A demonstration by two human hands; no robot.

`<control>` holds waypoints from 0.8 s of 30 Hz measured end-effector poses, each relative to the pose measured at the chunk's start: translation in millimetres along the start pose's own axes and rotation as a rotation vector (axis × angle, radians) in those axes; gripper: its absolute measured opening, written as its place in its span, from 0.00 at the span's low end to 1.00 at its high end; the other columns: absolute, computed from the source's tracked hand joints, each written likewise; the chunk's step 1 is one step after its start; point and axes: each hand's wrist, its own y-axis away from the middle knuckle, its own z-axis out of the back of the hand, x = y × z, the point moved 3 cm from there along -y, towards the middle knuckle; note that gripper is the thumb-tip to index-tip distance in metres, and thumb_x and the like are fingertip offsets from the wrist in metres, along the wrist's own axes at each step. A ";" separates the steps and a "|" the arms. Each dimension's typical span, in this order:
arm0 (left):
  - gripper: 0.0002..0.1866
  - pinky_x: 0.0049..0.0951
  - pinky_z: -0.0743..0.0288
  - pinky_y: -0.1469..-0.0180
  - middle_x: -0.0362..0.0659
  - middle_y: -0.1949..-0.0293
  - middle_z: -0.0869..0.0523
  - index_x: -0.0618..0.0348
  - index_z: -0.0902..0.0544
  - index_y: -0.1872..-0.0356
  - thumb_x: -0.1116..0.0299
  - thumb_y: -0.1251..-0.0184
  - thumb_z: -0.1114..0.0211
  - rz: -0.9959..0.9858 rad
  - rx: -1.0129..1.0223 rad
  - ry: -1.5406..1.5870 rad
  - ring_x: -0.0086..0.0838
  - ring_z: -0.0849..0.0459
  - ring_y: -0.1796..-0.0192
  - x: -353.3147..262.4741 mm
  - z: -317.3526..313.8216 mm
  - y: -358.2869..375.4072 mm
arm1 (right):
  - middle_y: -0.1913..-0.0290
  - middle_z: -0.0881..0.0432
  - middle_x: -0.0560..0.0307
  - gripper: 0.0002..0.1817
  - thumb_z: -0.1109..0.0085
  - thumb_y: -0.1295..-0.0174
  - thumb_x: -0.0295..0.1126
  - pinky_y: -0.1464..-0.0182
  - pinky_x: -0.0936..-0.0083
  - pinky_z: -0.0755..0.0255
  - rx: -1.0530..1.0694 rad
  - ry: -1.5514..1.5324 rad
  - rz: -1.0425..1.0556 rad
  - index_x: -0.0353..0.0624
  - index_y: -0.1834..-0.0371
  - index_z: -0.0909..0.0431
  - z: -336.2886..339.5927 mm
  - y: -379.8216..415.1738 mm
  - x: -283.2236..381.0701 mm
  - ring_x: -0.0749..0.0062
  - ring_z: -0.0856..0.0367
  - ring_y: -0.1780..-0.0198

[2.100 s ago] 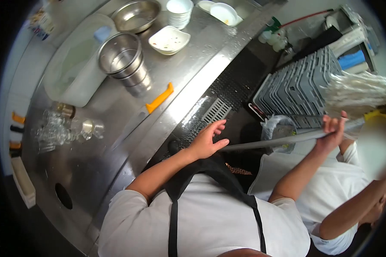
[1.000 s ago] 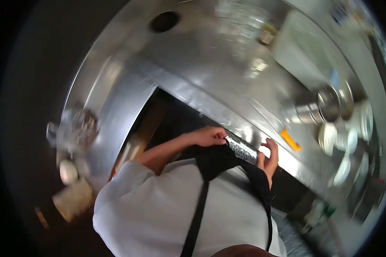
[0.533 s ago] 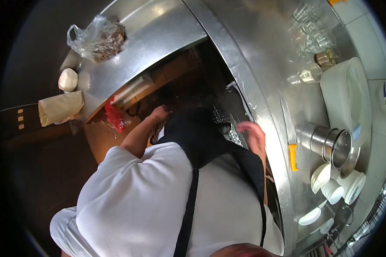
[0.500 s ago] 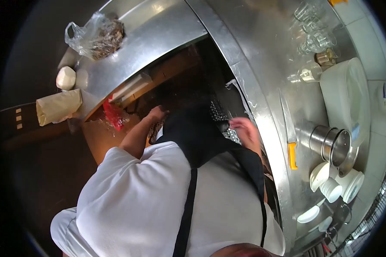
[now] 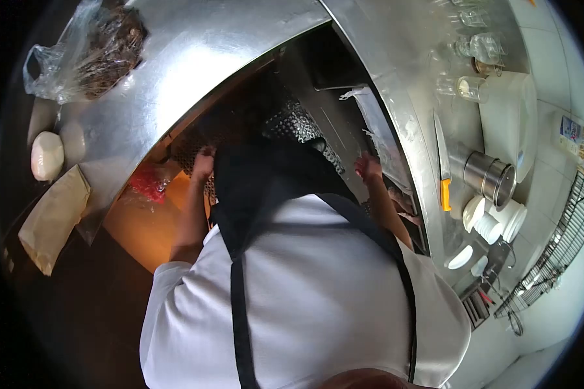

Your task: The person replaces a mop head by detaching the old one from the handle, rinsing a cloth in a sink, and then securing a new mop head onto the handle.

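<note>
My left hand (image 5: 205, 163) is low beside the left edge of the black apron (image 5: 259, 185), with its fingers bent and partly hidden, so I cannot make out a grip. On the other side, my right hand (image 5: 368, 167) hangs beneath the counter edge near a torn white sheet (image 5: 381, 133). Its fingers are loosely bent and slightly apart, and nothing shows in them. Between the hands, patterned metal flooring (image 5: 296, 123) shows past the apron. A red plastic bag (image 5: 150, 183) lies on a brown board (image 5: 146, 223), left of my left arm.
A steel counter (image 5: 194, 65) bends around me, carrying a plastic bag of dark food (image 5: 110, 52), a pale round vegetable (image 5: 47, 156) and a paper packet (image 5: 53, 220). To the right lie a yellow-handled knife (image 5: 445, 193), steel pots (image 5: 490, 178), a white tub (image 5: 509, 120) and glasses (image 5: 486, 48).
The camera view has shifted, so the plastic bag and packet appear larger and further left. My right hand has moved slightly up in the view, its fingers less blurred. The left hand stays by the apron.
</note>
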 end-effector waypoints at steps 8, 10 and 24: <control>0.08 0.23 0.34 0.74 0.32 0.72 0.22 0.51 0.22 0.59 0.60 0.28 0.37 0.241 0.028 0.209 0.19 0.26 0.73 8.4 60.9 0.6 | 0.63 0.19 0.60 0.17 0.45 0.29 0.51 0.67 0.67 0.29 -0.038 -0.026 -0.016 0.49 0.56 0.26 -24.4 30.9 8.8 0.68 0.21 0.66; 0.07 0.22 0.35 0.75 0.31 0.73 0.24 0.51 0.22 0.59 0.62 0.28 0.38 0.292 0.108 0.226 0.19 0.26 0.74 25.4 63.7 -2.9 | 0.59 0.20 0.61 0.19 0.45 0.29 0.53 0.61 0.64 0.28 0.029 -0.110 -0.052 0.50 0.54 0.27 -23.3 34.4 9.2 0.66 0.22 0.62; 0.09 0.20 0.38 0.79 0.31 0.74 0.20 0.51 0.19 0.60 0.59 0.26 0.37 0.172 0.225 0.122 0.17 0.27 0.78 -42.5 43.6 -9.0 | 0.47 0.22 0.40 0.42 0.46 0.35 0.66 0.48 0.54 0.26 -0.127 -0.666 -0.103 0.53 0.26 0.41 -29.3 1.3 1.4 0.50 0.21 0.53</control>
